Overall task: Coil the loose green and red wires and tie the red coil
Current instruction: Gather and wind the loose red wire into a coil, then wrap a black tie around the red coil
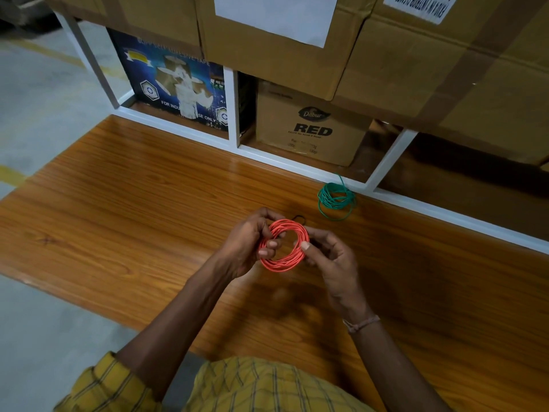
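So, the red coil point(283, 245) is held up just above the bench point(124, 203) between both hands. The left hand point(248, 245) is curled round the coil's left side, with fingers hooked through the middle of the loop and the thumb tucked over the top. The right hand point(329, 257) is pinching the right edge of the coil, thumb pressed flat on the strands and the other fingers bent behind it. The wire is wound into a fairly neat round bundle of many turns.

A small black loop point(299, 218) is seen on the bench just behind the red coil, mostly hidden by it, so what it is exactly can't be told. Further back and to the right, the green coil point(336, 199) is lying flat on the bench, right up against the white frame point(297, 165) of the shelving, with one loose end sticking up.

Behind that frame a brown carton printed "RED" point(312, 129) and a blue tape box point(175, 84) are stacked on the lower shelf, with bigger cardboard boxes point(276, 49) above. A thread band point(361, 324) is worn on the right wrist, and yellow checked sleeves point(101, 385) are visible at the bottom.
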Action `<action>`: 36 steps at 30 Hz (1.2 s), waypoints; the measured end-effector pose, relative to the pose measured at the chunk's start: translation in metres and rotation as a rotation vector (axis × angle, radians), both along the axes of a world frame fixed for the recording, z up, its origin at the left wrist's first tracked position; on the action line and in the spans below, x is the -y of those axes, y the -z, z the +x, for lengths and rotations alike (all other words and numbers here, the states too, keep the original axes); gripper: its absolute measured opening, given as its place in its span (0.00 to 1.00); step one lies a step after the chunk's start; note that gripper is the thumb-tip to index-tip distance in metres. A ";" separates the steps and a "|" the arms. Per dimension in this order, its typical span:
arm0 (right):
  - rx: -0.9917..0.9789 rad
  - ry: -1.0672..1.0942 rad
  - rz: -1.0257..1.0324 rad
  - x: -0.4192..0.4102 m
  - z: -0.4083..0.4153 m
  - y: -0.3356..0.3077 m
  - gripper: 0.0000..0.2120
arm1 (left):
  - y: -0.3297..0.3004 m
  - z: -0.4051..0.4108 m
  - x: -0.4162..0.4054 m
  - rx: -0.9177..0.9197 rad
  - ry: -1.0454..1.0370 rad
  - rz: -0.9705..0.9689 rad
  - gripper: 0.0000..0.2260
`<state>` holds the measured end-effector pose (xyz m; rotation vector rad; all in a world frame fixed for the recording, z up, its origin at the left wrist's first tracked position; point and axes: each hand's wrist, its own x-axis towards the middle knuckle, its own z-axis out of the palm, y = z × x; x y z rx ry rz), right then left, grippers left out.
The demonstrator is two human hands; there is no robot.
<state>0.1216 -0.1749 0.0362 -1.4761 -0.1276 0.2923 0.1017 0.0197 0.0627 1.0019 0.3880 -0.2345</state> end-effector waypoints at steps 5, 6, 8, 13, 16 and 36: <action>-0.052 -0.008 0.008 -0.010 0.001 0.001 0.13 | 0.011 -0.001 -0.008 0.042 0.068 0.107 0.08; -0.058 -0.010 0.015 -0.012 0.000 0.001 0.13 | 0.015 -0.001 -0.010 0.068 0.065 0.162 0.09; -0.064 -0.035 0.020 -0.018 0.000 0.003 0.14 | 0.022 -0.004 -0.014 0.117 0.037 0.230 0.09; -0.206 -0.066 -0.074 -0.031 0.012 0.030 0.09 | 0.043 -0.014 -0.026 0.094 -0.118 0.302 0.08; -0.112 -0.011 -0.444 -0.039 0.035 0.061 0.07 | 0.053 -0.021 -0.041 0.048 -0.236 0.317 0.07; 0.137 -0.234 -0.717 -0.034 0.051 0.012 0.02 | 0.057 -0.023 -0.053 -0.008 -0.337 0.218 0.11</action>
